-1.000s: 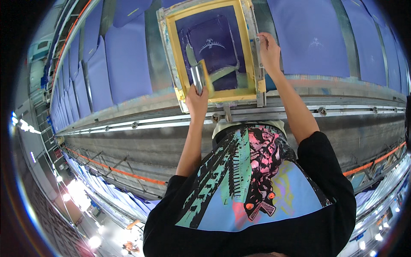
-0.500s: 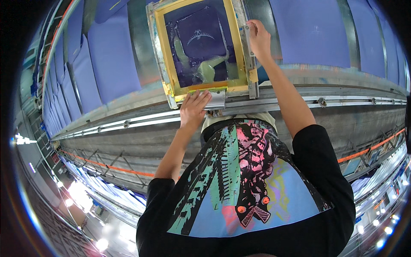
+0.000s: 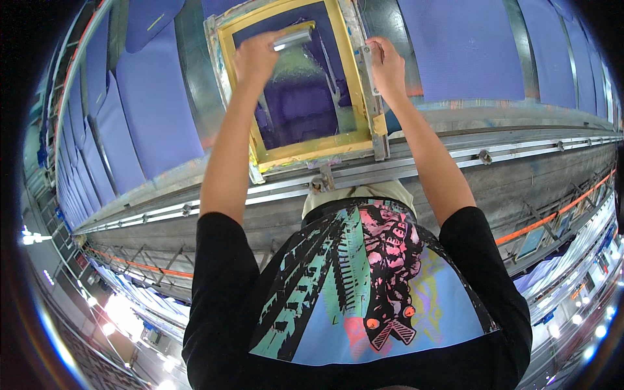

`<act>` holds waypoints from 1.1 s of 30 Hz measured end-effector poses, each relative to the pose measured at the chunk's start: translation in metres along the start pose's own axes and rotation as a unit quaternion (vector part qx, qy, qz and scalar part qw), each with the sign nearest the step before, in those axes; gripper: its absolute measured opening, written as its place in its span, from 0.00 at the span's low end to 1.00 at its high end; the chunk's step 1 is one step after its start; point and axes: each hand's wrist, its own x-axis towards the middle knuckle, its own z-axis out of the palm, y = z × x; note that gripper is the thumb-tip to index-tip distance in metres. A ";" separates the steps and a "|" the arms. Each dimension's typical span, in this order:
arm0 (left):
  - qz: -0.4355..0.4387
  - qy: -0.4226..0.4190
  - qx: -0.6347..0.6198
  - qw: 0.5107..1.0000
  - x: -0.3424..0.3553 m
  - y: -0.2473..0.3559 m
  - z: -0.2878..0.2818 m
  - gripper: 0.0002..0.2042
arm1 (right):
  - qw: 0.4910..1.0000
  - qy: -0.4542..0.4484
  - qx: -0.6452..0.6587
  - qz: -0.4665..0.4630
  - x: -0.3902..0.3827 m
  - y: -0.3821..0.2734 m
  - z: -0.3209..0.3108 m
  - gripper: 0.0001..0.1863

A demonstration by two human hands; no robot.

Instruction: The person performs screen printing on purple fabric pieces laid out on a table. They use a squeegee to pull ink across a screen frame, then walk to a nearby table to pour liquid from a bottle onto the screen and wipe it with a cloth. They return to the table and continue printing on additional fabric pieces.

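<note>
Squeegee [image 3: 294, 39] part-hidden by left hand [image 3: 255, 58], grip clamped round it; right hand [image 3: 387, 67] against frame [image 3: 305, 150], grip unclear.

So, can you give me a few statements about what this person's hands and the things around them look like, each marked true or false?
1. The left hand holds a scraper. True.
2. The scraper is at the near end of the frame. False: it is toward the far end.
3. The right hand is at the frame's right side. True.
4. Both hands wear gloves. False: both are bare.
5. The sheets beside the frame are orange. False: they are blue-purple.
6. The shirt is black with a colourful print. True.
</note>
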 end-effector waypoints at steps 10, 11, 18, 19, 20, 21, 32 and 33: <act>0.108 0.058 -0.004 0.992 -0.139 0.006 0.008 0.20 | 1.000 -0.014 0.014 0.015 -0.003 -0.011 0.004 0.10; 0.057 0.025 -0.017 0.998 -0.121 0.006 0.003 0.22 | 1.000 -0.005 0.015 0.002 -0.003 -0.012 0.003 0.10; -0.051 -0.020 0.011 0.998 0.009 0.005 0.000 0.21 | 0.998 -0.043 -0.027 0.041 -0.002 -0.008 -0.003 0.10; -0.051 -0.015 0.018 0.998 0.001 0.008 0.005 0.20 | 0.999 -0.033 -0.017 0.022 -0.001 -0.006 -0.002 0.10; -0.036 -0.008 0.019 0.999 -0.015 0.011 0.011 0.19 | 1.000 -0.022 -0.008 0.008 -0.001 -0.004 -0.001 0.10; -0.021 0.005 0.024 0.999 -0.035 0.012 0.016 0.19 | 1.000 -0.017 0.004 -0.005 -0.001 -0.001 0.000 0.10; 0.117 0.086 -0.056 0.988 -0.187 0.015 0.021 0.16 | 0.999 -0.005 -0.023 -0.043 0.010 -0.013 -0.002 0.10; 0.092 0.103 -0.078 0.987 -0.191 0.018 0.014 0.15 | 0.998 0.007 -0.024 -0.058 0.008 -0.023 -0.003 0.10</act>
